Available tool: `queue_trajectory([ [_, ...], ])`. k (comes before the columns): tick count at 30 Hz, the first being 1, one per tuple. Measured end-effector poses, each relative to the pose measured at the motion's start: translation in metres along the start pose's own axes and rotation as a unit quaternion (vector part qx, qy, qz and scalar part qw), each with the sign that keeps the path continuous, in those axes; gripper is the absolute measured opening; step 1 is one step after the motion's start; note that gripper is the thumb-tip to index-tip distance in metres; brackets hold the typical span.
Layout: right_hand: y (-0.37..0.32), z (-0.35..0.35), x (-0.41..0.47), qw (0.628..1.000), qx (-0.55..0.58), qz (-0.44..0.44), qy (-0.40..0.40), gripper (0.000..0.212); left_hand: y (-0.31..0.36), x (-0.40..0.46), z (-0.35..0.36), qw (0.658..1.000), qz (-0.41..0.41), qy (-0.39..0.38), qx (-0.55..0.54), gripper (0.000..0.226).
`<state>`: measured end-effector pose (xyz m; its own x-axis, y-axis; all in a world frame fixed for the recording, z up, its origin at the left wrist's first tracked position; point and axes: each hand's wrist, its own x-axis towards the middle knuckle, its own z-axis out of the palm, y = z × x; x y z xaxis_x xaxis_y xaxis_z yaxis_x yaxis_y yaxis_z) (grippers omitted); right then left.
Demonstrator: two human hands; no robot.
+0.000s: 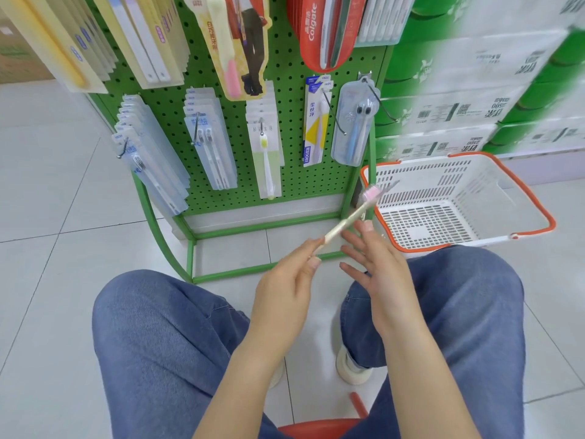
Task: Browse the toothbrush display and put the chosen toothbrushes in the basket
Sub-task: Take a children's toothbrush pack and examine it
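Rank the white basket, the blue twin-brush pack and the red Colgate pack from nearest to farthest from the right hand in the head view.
From the right hand:
1. White basket, on the floor just to its right.
2. Blue twin-brush pack, bottom row of the rack, above the hand.
3. Red Colgate pack, top row, farthest.

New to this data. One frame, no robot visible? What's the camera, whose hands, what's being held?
No robot here: a person works with bare hands, and the single picture comes from a wide-angle camera worn on the head, looking down past their knees. The left hand pinches the handle end of a loose toothbrush whose pink head points toward the basket. The right hand is open beside it, holding nothing. Ahead stands a green pegboard display hung with packaged toothbrushes. To the right on the tiled floor sits a white basket with orange trim, apparently empty.
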<state>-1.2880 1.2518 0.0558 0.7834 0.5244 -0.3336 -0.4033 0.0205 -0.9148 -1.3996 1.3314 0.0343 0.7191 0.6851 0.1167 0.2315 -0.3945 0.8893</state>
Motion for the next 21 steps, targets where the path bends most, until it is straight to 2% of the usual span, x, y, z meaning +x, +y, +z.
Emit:
queue_trajectory([
  [2, 0.002, 0.000, 0.000, 1.000, -0.003, -0.002, 0.018, 0.036, 0.006, 0.001, -0.004, 0.992, -0.059, 0.028, -0.108, 0.026],
  [4, 0.004, -0.002, -0.001, 1.000, -0.007, 0.000, 0.023, 0.045, 0.010, 0.002, -0.008, 0.965, -0.135, 0.040, -0.222, 0.025],
  [7, 0.002, -0.002, -0.002, 1.000, -0.008, 0.006, -0.011, 0.032, 0.012, 0.002, -0.013, 0.912, -0.211, 0.010, -0.351, 0.019],
  [10, 0.000, -0.001, -0.003, 1.000, 0.015, -0.008, -0.023, 0.017, 0.011, 0.002, -0.015, 0.902, -0.222, -0.016, -0.369, 0.031],
  [13, -0.001, -0.002, -0.004, 0.999, 0.015, -0.020, -0.023, 0.011, 0.009, 0.001, -0.019, 0.920, -0.209, -0.040, -0.330, 0.022],
  [15, -0.001, -0.002, -0.005, 0.999, 0.003, -0.023, -0.023, 0.010, 0.008, 0.001, -0.021, 0.930, -0.202, -0.035, -0.306, 0.019],
  [21, -0.001, 0.000, -0.006, 0.998, -0.020, -0.028, -0.051, 0.015, 0.015, 0.004, -0.021, 0.929, -0.188, 0.006, -0.319, 0.038],
])
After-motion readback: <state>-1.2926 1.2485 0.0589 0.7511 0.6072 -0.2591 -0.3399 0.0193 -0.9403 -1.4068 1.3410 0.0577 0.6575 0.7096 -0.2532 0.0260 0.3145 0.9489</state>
